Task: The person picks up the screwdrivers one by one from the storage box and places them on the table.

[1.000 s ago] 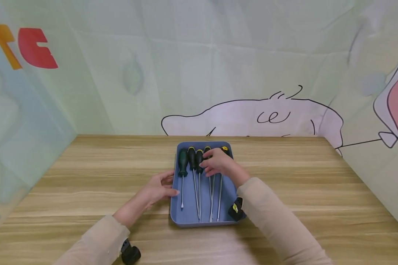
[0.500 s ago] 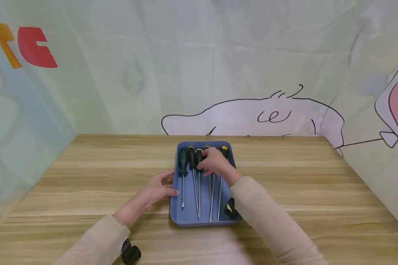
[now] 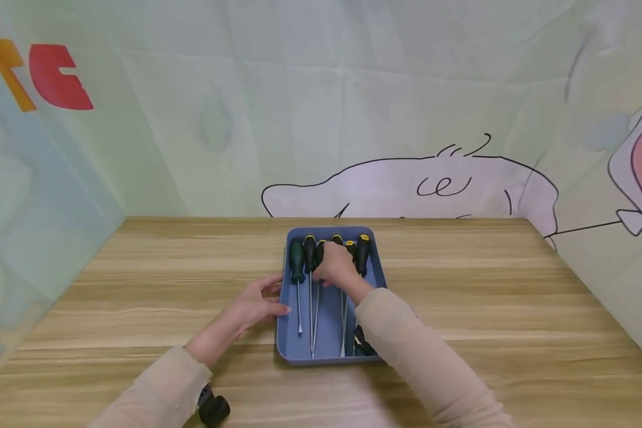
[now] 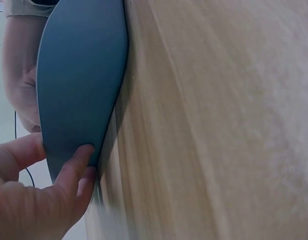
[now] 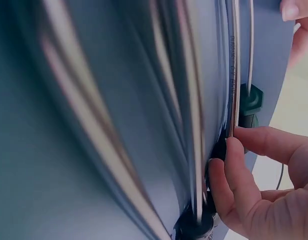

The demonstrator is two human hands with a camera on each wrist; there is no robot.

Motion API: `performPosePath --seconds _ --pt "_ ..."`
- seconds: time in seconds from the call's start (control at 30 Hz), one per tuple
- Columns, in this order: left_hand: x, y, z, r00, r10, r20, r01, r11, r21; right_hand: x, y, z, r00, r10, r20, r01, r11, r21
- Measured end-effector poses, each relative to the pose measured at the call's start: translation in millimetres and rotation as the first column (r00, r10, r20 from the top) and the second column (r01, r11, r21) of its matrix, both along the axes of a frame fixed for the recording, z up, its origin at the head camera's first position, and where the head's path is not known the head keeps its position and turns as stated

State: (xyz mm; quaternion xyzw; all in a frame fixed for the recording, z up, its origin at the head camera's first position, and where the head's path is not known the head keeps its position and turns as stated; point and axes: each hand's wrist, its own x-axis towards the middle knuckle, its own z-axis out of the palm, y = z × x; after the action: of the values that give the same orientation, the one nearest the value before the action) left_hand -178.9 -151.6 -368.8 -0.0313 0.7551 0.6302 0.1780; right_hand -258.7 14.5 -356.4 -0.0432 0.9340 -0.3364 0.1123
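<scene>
Okay, your right hand (image 3: 336, 264) is inside the blue tray (image 3: 329, 324), fingers pinching a black screwdriver (image 3: 320, 253), looks like third from the left, about where shaft meets handle. Your left hand (image 3: 257, 303) grips the tray's left wall, thumb over the rim, other fingers outside. Six screwdrivers lie in a row, handles at the far end, tips toward you. Leftmost is a green screwdriver (image 3: 296, 261); the rest are black with yellow ends. The tray sits near the back edge of the wooden counter (image 3: 139, 309), cartoon sheet (image 3: 406, 184) behind.
</scene>
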Motion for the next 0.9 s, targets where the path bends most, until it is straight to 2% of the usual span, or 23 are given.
performPosePath --seconds 0.3,0.57,0.9 --pt "0.3 -0.7 -0.1 1.0 -0.002 0.003 0.002 1.0 -0.002 4.2 -6.7 -3.8 0.993 0.056 -0.104 -0.042 0.99 0.136" --pt "-0.2 0.2 -0.3 1.0 0.002 -0.008 -0.002 1.0 -0.008 5.3 -4.3 -1.8 1.0 -0.018 -0.024 0.018 1.0 0.012" --pt "0.4 -0.6 -1.1 1.0 0.005 -0.004 -0.005 1.0 -0.008 3.2 -2.4 -2.4 0.994 -0.104 0.045 0.107 0.992 -0.073"
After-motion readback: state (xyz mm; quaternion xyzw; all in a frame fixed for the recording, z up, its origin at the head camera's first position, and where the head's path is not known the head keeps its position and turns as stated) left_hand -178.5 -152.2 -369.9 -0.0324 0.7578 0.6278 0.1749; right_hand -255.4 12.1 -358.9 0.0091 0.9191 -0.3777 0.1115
